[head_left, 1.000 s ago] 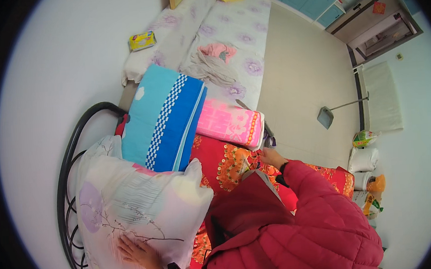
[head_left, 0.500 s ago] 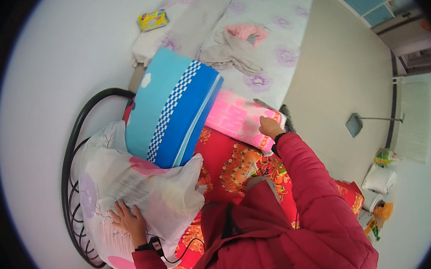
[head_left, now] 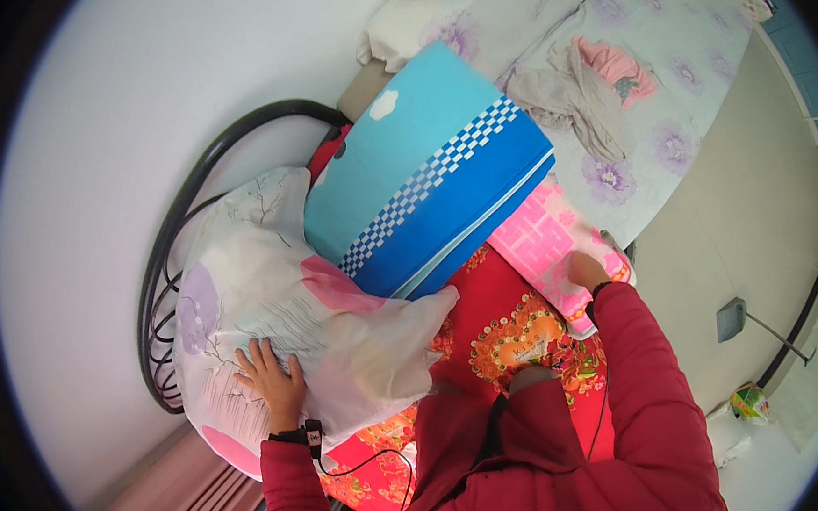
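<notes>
Left hand [head_left: 271, 381], fingers spread flat, presses white floral pillow [head_left: 282, 329] at bed's head end; right hand [head_left: 586, 270] w/ fingers curled grips pink patterned folded blanket [head_left: 549, 247] at bed's edge. Blue-and-white checked folded quilt [head_left: 432, 174] leans between, may topple if jostled.

We press our left hand [head_left: 271, 381] flat on the white pillow [head_left: 273, 329]; our right hand [head_left: 586, 270] touches the pink blanket [head_left: 544, 242] at the bed's [head_left: 489, 335] right edge.
</notes>
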Demonstrator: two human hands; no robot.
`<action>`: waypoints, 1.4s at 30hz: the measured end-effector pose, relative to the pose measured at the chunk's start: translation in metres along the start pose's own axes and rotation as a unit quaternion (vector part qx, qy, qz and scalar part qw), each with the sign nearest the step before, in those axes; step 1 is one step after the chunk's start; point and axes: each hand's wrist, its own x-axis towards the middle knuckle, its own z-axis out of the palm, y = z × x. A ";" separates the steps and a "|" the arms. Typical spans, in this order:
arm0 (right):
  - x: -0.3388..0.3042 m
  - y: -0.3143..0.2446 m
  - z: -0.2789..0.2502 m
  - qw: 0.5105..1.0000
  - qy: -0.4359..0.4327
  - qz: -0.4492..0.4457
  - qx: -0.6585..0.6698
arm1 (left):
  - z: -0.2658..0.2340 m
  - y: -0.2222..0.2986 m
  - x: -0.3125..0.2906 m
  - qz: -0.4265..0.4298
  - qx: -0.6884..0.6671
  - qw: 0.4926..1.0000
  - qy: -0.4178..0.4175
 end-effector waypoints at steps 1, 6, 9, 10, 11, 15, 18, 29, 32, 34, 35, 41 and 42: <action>0.002 0.002 -0.001 1.000 -0.014 0.019 -0.011 | 0.000 0.001 0.001 0.012 -0.003 1.000 0.010; 0.009 0.007 0.000 0.998 -0.033 -0.031 -0.040 | 0.002 0.001 0.005 -0.001 0.018 1.000 -0.011; 0.008 0.006 0.001 0.998 -0.017 -0.042 -0.053 | 0.004 0.001 0.006 -0.004 0.009 1.000 -0.008; 0.008 0.004 0.000 0.998 -0.024 -0.031 -0.053 | 0.005 0.001 0.006 -0.003 0.005 1.000 -0.003; 0.007 0.003 -0.002 0.997 -0.028 -0.029 -0.060 | 0.005 0.001 0.006 0.001 0.005 1.000 -0.003; 0.004 -0.003 -0.012 0.998 -0.031 -0.018 -0.043 | 0.006 -0.001 0.006 -0.008 0.018 1.000 -0.019; 0.004 -0.007 -0.017 0.997 -0.067 0.016 -0.023 | 0.008 -0.003 0.006 -0.001 0.017 1.000 -0.010; 0.001 -0.018 -0.021 0.995 -0.067 0.067 -0.041 | 0.003 -0.008 0.007 0.016 0.002 1.000 -0.025; 0.001 -0.020 -0.020 0.993 -0.067 0.083 -0.051 | 0.004 -0.009 0.008 0.024 0.001 0.999 -0.022; 0.000 -0.020 -0.018 0.992 -0.062 0.090 -0.060 | 0.005 -0.010 0.008 0.039 -0.007 0.999 -0.004; 0.000 -0.020 -0.017 0.992 -0.053 0.091 -0.063 | 0.005 -0.010 0.008 0.031 -0.007 0.999 -0.012; 0.001 -0.017 -0.011 0.993 -0.034 0.087 -0.074 | 0.003 -0.011 0.007 0.036 -0.008 0.999 -0.007; 0.000 -0.017 -0.010 0.993 -0.031 0.087 -0.079 | 0.002 -0.011 0.006 0.033 -0.010 0.999 -0.011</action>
